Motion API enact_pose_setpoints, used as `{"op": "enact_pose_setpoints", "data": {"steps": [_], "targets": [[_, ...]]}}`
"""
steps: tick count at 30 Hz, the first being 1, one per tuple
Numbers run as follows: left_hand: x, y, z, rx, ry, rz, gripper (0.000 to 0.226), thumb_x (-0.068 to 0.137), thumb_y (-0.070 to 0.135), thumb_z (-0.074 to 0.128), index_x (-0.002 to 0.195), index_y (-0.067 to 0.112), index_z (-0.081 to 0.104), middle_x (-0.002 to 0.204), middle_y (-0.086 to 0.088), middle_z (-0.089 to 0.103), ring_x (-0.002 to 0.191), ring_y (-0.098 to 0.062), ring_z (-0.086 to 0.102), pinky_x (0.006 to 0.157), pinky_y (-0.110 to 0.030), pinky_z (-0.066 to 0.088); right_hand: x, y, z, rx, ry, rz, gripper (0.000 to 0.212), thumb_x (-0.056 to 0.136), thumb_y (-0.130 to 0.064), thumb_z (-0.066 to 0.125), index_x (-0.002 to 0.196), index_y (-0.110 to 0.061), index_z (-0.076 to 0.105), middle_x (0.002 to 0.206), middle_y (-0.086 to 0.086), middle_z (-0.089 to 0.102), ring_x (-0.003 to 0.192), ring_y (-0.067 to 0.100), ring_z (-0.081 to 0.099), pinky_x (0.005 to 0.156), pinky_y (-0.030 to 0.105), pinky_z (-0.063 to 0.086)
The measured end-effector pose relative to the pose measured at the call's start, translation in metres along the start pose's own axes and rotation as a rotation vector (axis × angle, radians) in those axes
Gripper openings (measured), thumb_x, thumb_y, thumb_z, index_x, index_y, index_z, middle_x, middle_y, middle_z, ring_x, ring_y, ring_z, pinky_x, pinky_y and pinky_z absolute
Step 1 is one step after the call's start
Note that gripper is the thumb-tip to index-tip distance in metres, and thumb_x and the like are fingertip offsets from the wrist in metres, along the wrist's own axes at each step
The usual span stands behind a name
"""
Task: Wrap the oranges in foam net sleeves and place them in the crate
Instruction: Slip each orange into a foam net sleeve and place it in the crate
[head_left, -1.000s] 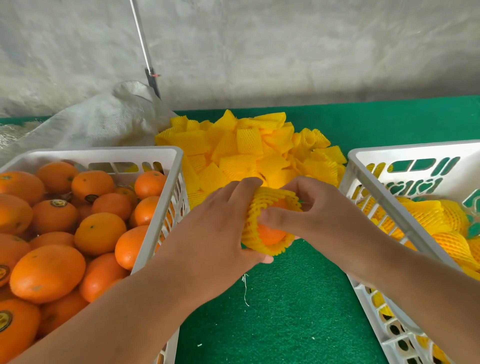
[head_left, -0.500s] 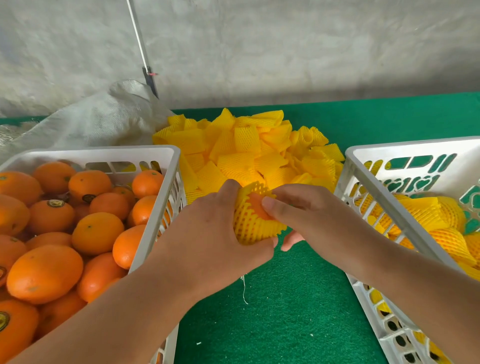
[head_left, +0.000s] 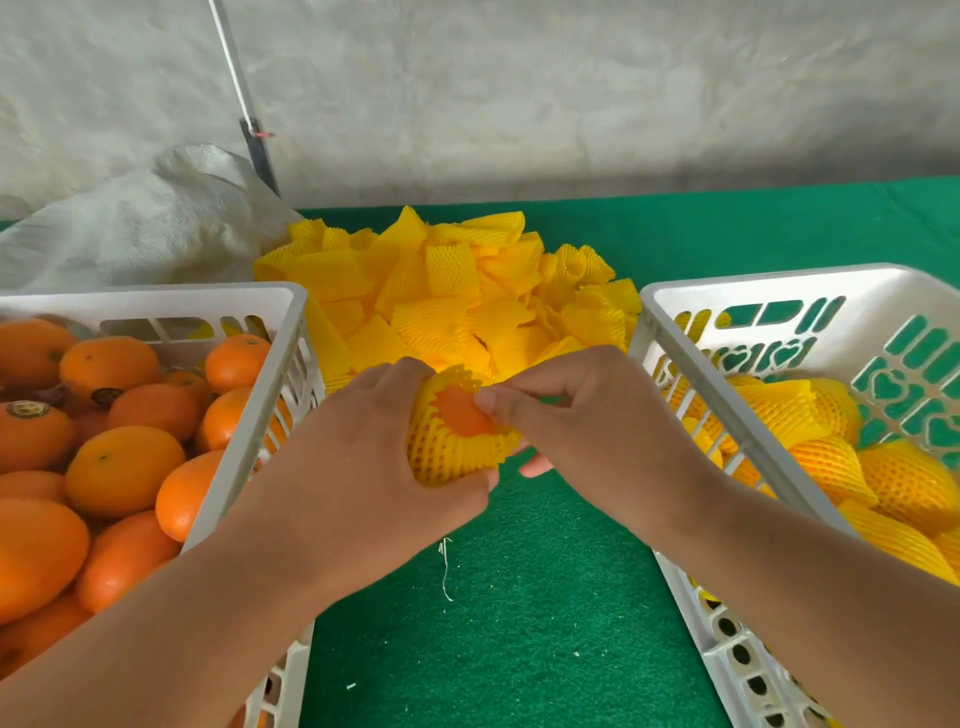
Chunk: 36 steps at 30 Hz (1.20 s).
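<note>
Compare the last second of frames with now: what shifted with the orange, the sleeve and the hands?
The foam net sleeve has been worked further over the orange, whose bare patch has turned from the side to the top. The right hand changed from fingers hooked in the opening to pinching the rim. The left hand still grips it from the left. Both crates and the sleeve pile are unchanged.

At the centre of the green table, the left hand cups an orange half-covered by a yellow foam net sleeve, while the right hand has its grip pinched on the sleeve's upper edge. At nine o'clock sits a white crate of bare oranges; at three o'clock, a white crate holding wrapped oranges. At twelve o'clock lies a pile of loose sleeves.
</note>
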<state>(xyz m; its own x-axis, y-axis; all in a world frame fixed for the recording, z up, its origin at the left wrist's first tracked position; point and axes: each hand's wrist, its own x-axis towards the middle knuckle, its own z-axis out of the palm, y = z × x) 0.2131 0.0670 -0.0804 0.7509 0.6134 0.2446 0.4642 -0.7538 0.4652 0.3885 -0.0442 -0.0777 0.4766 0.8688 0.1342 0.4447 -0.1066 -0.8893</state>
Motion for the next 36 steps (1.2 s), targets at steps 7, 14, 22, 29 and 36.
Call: {"op": "enact_pose_setpoints", "data": {"steps": [7,14,22,29,36], "targets": [[0.0,-0.001,0.0,0.03,-0.041,0.015,0.05,0.072,0.076,0.066,0.11,0.046,0.051,0.092,0.024,0.055,0.086,0.006,0.053,0.064,-0.019,0.038,-0.003,-0.003,0.003,-0.113,0.054,-0.095,0.019,0.091,-0.038,0.082,0.077,-0.026,0.077,0.063,-0.004,0.071,0.062,0.021,0.073,0.059,0.044,0.055],[0.0,0.003,-0.003,0.008,-0.035,0.057,0.042,0.073,0.072,0.066,0.104,0.047,0.052,0.087,0.019,0.058,0.087,0.003,0.056,0.06,-0.019,0.04,-0.006,-0.002,0.006,-0.22,0.077,-0.169,0.02,0.09,-0.033,0.082,0.076,-0.026,0.069,0.073,-0.011,0.071,0.066,0.01,0.069,0.056,0.021,0.05],[0.008,0.001,-0.004,-0.575,-0.037,-0.399,0.065,0.073,0.083,0.059,0.099,0.026,0.072,0.089,-0.006,0.078,0.079,-0.03,0.077,0.076,-0.055,0.065,0.0,-0.001,0.003,0.201,-0.094,0.029,0.061,0.094,-0.078,0.043,0.125,-0.031,0.068,0.113,-0.012,0.074,0.097,0.008,0.075,0.086,0.042,0.066],[0.01,0.006,-0.007,-0.647,-0.109,-0.519,0.062,0.099,0.071,0.049,0.104,0.013,0.073,0.085,-0.012,0.078,0.063,-0.032,0.076,0.058,-0.048,0.065,-0.005,-0.003,0.015,0.287,-0.485,0.133,0.059,0.091,-0.054,0.076,0.14,-0.034,0.052,0.119,-0.002,0.076,0.098,0.019,0.079,0.082,0.043,0.067],[0.005,0.005,-0.005,-0.63,-0.219,-0.443,0.08,0.072,0.101,0.04,0.101,0.036,0.076,0.092,0.001,0.08,0.066,-0.036,0.078,0.077,-0.061,0.059,-0.005,-0.006,0.017,0.243,-0.44,0.172,0.061,0.084,-0.046,0.087,0.134,-0.029,0.057,0.121,-0.004,0.072,0.106,0.015,0.075,0.079,0.042,0.067]]}}
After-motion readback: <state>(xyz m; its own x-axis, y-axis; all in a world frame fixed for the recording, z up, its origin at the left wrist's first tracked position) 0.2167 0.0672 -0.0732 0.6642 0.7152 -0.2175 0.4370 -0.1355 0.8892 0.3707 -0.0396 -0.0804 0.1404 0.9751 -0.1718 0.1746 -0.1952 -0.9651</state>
